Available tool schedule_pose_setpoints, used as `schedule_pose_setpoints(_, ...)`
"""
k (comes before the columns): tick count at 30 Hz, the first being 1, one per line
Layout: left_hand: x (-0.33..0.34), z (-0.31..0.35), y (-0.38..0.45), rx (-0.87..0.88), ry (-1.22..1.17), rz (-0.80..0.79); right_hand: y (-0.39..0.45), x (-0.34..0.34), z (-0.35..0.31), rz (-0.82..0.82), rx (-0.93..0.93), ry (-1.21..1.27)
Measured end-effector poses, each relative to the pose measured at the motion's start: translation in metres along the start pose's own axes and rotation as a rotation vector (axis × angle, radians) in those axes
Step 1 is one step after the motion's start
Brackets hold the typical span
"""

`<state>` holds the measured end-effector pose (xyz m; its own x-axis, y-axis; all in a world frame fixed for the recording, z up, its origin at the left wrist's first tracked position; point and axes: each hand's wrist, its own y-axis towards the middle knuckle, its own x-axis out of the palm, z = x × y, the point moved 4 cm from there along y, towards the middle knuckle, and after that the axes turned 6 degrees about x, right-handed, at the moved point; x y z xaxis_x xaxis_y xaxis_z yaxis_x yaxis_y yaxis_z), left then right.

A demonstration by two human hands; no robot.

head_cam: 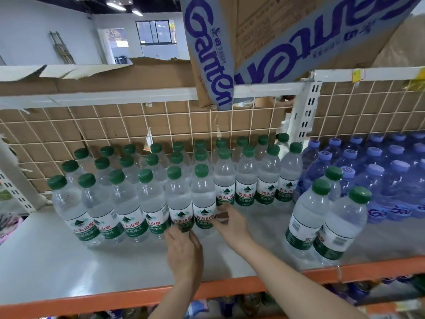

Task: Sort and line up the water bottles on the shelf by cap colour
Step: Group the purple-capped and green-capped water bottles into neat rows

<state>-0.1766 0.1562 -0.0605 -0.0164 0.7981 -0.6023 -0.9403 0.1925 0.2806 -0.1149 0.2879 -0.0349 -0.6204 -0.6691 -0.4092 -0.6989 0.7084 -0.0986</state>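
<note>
While both hands are reaching in, the left hand (184,246) is gripping one green-capped bottle (180,201) on the shelf (69,261); the right hand (230,221) is touching its neighbour (203,199), fingers half hidden.

Above me a cardboard box (287,35) with purple lettering overhangs the upper shelf. Brown cardboard backs the white wire grid (138,125). A window (156,32) shows far left.

My shelf (69,261) is smooth, pale, faintly glossy board with an orange painted metal edge (230,287). The green-capped bottles (179,199) are clear glossy plastic with ribbed caps; behind them white wire mesh (115,125) backs matt brown cardboard (128,75).
</note>
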Motion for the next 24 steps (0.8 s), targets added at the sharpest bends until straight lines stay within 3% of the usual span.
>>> schedule_pose_setpoints(5,0.007,0.032,-0.018,0.304,-0.031,-0.056,-0.03,-0.037,-0.004,0.271,-0.224,-0.089)
schedule_pose_setpoints(8,0.021,0.054,-0.029,0.404,-0.11,-0.191,-0.046,-0.062,-0.014,0.409,-0.408,-0.14)
schedule_pose_setpoints(12,0.044,0.088,-0.051,0.333,-0.279,-0.507,-0.068,-0.095,-0.014,0.577,-0.613,-0.252)
schedule_pose_setpoints(14,0.054,0.104,-0.064,0.313,-0.356,-0.593,-0.08,-0.109,-0.007,0.643,-0.686,-0.326)
schedule_pose_setpoints(20,0.093,0.141,-0.091,0.297,-0.449,-0.638,-0.09,-0.152,0.028,0.835,-0.904,-0.562)
schedule_pose_setpoints(24,0.101,0.174,-0.1,0.315,-0.509,-0.625,-0.087,-0.184,0.034,0.932,-0.912,-0.595)
